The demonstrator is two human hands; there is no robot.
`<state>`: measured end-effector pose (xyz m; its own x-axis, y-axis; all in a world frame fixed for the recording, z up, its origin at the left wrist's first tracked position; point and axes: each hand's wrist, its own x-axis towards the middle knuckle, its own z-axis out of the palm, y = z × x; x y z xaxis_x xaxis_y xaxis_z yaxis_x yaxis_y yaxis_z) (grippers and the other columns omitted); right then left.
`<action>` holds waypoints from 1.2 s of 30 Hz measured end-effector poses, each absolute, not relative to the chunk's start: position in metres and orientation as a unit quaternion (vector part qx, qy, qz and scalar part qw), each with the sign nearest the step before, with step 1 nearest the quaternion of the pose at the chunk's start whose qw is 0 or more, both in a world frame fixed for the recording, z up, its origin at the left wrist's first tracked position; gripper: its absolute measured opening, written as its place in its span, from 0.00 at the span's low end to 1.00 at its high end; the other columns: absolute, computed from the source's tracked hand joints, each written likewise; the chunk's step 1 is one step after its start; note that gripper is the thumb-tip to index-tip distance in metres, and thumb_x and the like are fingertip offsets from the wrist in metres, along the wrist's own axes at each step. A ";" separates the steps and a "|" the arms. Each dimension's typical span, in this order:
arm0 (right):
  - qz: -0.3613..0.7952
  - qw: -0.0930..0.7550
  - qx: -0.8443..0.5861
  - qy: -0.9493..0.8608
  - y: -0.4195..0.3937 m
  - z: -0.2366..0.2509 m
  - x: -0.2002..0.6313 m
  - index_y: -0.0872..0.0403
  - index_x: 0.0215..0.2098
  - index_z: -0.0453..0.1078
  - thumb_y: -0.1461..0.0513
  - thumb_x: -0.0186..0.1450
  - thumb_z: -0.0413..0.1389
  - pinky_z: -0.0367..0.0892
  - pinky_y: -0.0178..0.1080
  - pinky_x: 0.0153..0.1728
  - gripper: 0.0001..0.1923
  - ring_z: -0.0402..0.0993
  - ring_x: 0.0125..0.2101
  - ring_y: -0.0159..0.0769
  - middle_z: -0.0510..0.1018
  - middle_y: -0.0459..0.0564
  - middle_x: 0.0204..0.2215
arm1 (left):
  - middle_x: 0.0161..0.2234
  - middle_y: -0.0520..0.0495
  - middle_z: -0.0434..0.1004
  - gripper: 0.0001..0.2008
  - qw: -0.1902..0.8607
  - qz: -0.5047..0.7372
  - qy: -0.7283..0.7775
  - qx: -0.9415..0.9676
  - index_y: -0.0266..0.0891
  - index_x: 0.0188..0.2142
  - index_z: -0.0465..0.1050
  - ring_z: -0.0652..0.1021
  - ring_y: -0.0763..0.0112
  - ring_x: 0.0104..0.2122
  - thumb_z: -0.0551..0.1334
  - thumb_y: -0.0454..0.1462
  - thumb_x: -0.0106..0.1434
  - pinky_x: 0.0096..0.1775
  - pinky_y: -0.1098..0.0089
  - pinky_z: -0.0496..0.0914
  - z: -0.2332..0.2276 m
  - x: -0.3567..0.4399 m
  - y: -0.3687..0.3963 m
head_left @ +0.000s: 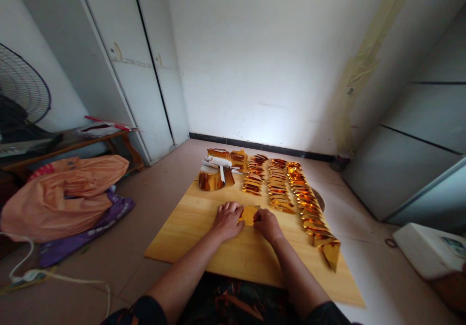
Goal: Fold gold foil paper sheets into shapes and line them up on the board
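Wooden board [189, 237] | gold paper [250, 214] | tiled floor [378, 276] | white wall [262, 58]

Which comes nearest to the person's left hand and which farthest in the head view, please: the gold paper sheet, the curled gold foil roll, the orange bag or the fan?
From the left hand:
1. Gold paper sheet, touching its fingers, on the wooden board.
2. Curled gold foil roll, ahead, at the board's far end.
3. Orange bag, on the floor far to the left.
4. Fan, beyond the bag, at the left edge.
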<state>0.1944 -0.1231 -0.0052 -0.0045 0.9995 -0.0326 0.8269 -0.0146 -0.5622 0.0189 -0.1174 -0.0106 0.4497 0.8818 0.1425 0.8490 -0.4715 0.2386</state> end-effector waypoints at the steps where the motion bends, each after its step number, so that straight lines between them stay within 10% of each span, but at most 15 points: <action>1: 0.225 0.195 -0.679 -0.671 -0.124 -0.004 0.198 0.55 0.25 0.73 0.73 0.50 0.54 0.60 0.29 0.30 0.10 0.71 0.29 0.31 0.77 0.48 0.28 | 0.50 0.46 0.66 0.23 0.069 0.121 0.508 0.850 0.47 0.55 0.62 0.64 0.58 0.50 0.55 0.44 0.60 0.49 0.58 0.59 -0.011 0.018 -0.117; 36: 0.185 0.182 -0.682 -0.684 -0.129 -0.010 0.211 0.55 0.27 0.73 0.72 0.53 0.51 0.59 0.30 0.31 0.11 0.71 0.31 0.32 0.76 0.50 0.29 | 0.59 0.47 0.60 0.23 0.057 0.116 0.465 0.876 0.52 0.56 0.62 0.60 0.60 0.57 0.57 0.38 0.60 0.56 0.56 0.54 -0.006 0.008 -0.137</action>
<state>0.2114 -0.1288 -0.0097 -0.0036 1.0000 -0.0029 0.8650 0.0017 -0.5017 0.0082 -0.1369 -0.0056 0.5414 0.8273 0.1498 0.8011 -0.5617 0.2068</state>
